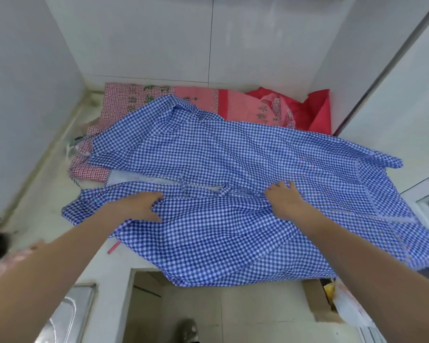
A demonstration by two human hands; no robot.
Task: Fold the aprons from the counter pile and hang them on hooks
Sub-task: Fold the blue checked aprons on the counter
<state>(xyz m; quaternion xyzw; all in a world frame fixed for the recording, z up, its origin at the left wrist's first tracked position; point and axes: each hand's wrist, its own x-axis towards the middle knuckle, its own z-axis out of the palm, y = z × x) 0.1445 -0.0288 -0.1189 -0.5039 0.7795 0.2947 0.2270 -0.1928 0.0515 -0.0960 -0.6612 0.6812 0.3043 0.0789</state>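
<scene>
— Hands first: how many, and doing what?

— Two. The left hand point(144, 206) lies on the blue checked apron point(233, 174) with its fingers curled into a bunch of the cloth. The right hand point(282, 196) rests on it too, fingers fairly straight, near the middle seam.

— Where does that apron lie?

— Spread over the white counter point(60, 194), its near edge hanging over the front.

— And behind it?

— One red checked apron point(124, 100) partly under it, and one pink and red apron point(270, 107) at the back by the wall.
</scene>
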